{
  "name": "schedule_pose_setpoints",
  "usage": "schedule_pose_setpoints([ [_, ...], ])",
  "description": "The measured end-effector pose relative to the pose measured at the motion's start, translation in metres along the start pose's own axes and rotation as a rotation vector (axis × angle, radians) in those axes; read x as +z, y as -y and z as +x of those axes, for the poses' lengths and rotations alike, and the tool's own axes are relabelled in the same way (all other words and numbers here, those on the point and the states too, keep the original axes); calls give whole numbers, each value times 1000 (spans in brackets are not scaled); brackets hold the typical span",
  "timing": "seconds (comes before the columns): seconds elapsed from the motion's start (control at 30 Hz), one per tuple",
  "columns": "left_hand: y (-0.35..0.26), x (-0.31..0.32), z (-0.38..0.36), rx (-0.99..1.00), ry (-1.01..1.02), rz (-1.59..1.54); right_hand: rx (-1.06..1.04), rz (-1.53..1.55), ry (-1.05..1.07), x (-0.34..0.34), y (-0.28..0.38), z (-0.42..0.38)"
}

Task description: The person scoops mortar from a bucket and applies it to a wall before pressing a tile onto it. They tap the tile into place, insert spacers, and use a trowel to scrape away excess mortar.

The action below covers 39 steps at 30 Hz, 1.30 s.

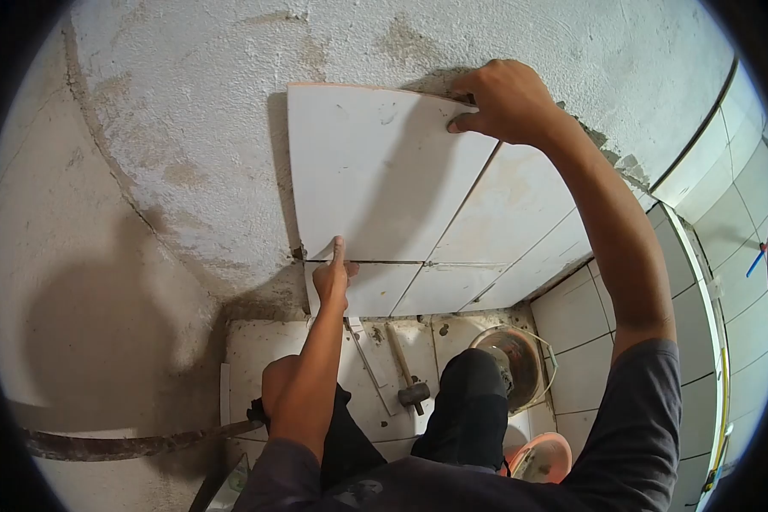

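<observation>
A large white wall tile [363, 171] stands against the rough wall, above a lower row of tiles. My right hand [505, 101] grips its top right corner, thumb on the front face and fingers at the upper edge. At the tile's lower left edge, my left hand [333, 283] touches the surface with thumb pointing up and a finger out to the side. Part of that hand's fingers is hidden. A narrow dark joint runs between the large tile and the set tile [520, 200] on its right.
Below on the floor lie a mallet [414, 394] and a thin metal rod [369, 365]. A bucket [533, 363] with a wire handle stands by the right tiled wall, and an orange basin [548, 456] nearer me. Bare plaster [188, 102] surrounds the tiles.
</observation>
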<state>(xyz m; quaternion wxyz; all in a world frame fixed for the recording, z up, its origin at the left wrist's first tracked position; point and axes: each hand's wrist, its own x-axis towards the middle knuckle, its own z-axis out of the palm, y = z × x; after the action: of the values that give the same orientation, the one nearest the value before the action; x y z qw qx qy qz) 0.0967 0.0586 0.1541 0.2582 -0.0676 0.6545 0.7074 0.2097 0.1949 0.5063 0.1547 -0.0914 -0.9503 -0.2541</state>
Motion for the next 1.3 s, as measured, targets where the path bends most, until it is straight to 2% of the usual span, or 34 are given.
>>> schedule_pose_setpoints([
  [0.2,2,3,2,3,5,-30,-46,-50,22,-1,2,8],
  [0.27,1,3,0,-10,5,-45,-108,-34,-103,8,2,12],
  [0.4,2,2,3,8,-16,-98,-94,22,-10,-11,9,15],
  [0.5,5,-2,6,38,-16,-76,-154,-29,270,-32,12,24],
  [0.53,5,-1,5,52,-13,-54,-149,-76,290,-32,14,25],
  [0.87,15,3,0,43,20,-160,-147,-145,302,-30,19,25],
  [0.93,12,0,1,-4,45,-124,-26,-158,365,-28,23,29],
  [1.07,15,2,1,-21,72,-102,-79,-198,345,-26,23,33],
  [1.17,18,6,-2,75,51,-152,-24,-174,405,-30,24,29],
  [1.3,18,7,3,97,-9,-158,-79,-151,316,-28,18,26],
])
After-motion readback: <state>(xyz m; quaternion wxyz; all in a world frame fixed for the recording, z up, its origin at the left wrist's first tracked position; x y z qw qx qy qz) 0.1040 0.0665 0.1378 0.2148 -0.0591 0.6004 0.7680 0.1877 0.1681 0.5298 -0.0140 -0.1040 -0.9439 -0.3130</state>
